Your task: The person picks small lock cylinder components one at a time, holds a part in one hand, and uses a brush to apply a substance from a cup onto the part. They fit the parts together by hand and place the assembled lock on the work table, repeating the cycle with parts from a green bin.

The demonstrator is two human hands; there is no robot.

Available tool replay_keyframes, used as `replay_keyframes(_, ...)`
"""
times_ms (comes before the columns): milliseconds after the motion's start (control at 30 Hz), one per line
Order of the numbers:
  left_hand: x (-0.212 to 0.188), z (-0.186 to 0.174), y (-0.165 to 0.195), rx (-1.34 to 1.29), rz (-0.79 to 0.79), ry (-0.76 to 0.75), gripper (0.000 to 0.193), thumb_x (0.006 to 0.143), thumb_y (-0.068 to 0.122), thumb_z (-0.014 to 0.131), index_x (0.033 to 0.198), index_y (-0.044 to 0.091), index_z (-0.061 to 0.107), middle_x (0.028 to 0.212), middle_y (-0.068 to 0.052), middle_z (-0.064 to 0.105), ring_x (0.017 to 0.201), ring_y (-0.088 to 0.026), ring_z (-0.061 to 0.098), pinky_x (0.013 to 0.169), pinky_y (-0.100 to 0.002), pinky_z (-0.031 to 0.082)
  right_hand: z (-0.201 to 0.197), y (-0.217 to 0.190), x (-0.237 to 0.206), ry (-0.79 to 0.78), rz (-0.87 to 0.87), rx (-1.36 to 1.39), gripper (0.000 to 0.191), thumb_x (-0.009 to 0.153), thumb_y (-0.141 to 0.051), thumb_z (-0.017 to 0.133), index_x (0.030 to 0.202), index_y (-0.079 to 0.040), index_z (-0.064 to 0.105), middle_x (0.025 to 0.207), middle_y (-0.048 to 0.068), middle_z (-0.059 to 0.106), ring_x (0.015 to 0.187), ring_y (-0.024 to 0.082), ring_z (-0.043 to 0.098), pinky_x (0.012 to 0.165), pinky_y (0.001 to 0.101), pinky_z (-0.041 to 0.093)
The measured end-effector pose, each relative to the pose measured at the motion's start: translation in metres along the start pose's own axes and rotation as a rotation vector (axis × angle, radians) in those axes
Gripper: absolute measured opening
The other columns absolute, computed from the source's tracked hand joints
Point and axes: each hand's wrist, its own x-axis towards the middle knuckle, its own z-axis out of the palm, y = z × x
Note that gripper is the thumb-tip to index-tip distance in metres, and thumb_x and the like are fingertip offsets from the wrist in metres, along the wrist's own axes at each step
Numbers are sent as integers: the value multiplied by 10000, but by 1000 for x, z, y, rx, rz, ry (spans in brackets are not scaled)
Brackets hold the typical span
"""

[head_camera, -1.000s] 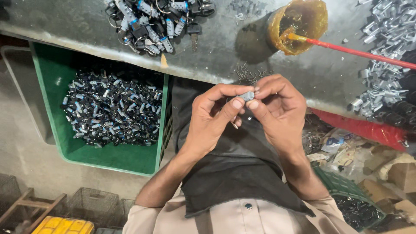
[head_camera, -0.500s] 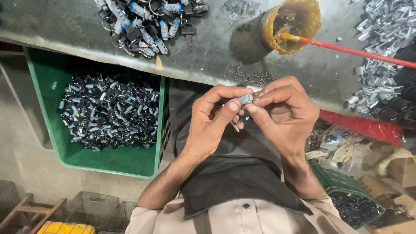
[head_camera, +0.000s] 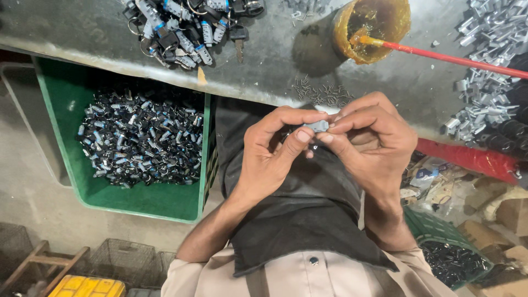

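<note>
Both hands meet over my lap, just in front of the grey workbench edge [head_camera: 264, 82]. My left hand [head_camera: 269, 157] and my right hand [head_camera: 371, 140] pinch one small grey metal part [head_camera: 317, 126] between thumbs and fingertips. The part is short and cylinder-like; most of it is hidden by the fingers. A dark apron [head_camera: 297, 220] covers my lap below the hands.
A green crate [head_camera: 66, 104] full of small dark metal pieces sits at the left below the bench. On the bench lie a heap of keys with fobs [head_camera: 181, 25], a yellow grease pot [head_camera: 374, 25] with a red-handled brush [head_camera: 456, 58], loose pins [head_camera: 324, 93] and silver parts [head_camera: 489, 60].
The view has shifted slightly. Both hands stay together on the small part, with the fingers turning it a little.
</note>
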Motion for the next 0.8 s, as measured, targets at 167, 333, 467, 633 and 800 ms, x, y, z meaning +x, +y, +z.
replay_keyframes(167, 1, 0, 0, -79, -11, -15, 247, 1136, 169, 630, 1306, -8, 656, 1210, -92, 688, 964, -85, 648, 799, -253, 589, -2, -4, 0, 9, -41, -80, 217, 877, 34, 879, 983, -18, 697, 1019, 87, 654, 890, 107, 668, 775, 197, 553)
replay_keyframes(333, 0, 2, 1, -4, -10, -6, 262, 1129, 168, 623, 1323, -6, 655, 1237, -93, 684, 1026, -89, 659, 820, -255, 587, -4, -4, 0, -19, -39, -56, 217, 883, 38, 880, 980, -18, 695, 1044, 94, 635, 907, 114, 690, 808, 218, 579)
replay_keyframes(467, 3, 2, 6, 36, -62, -38, 271, 1110, 159, 622, 1312, -16, 668, 1254, -91, 703, 995, -87, 659, 799, -246, 580, -7, 8, 7, -98, -2, 174, 273, 858, 58, 866, 984, -39, 644, 1026, 68, 612, 882, 132, 627, 795, 237, 536)
replay_keyframes(633, 9, -5, 21, -105, -224, -148, 290, 1095, 158, 615, 1313, -29, 653, 1193, -94, 735, 963, -94, 667, 827, -253, 576, -7, 22, 9, -121, 96, 691, 478, 875, -49, 864, 1207, -93, 522, 1056, 31, 557, 905, 132, 620, 763, 238, 535)
replay_keyframes(800, 18, 1, 18, -158, -74, -65, 260, 1115, 150, 636, 1325, 10, 575, 1037, -103, 725, 890, -103, 677, 882, -276, 578, -35, 31, 16, 305, -5, 492, 566, 1041, -43, 832, 1466, -62, 458, 1048, 67, 559, 848, 145, 589, 668, 249, 513)
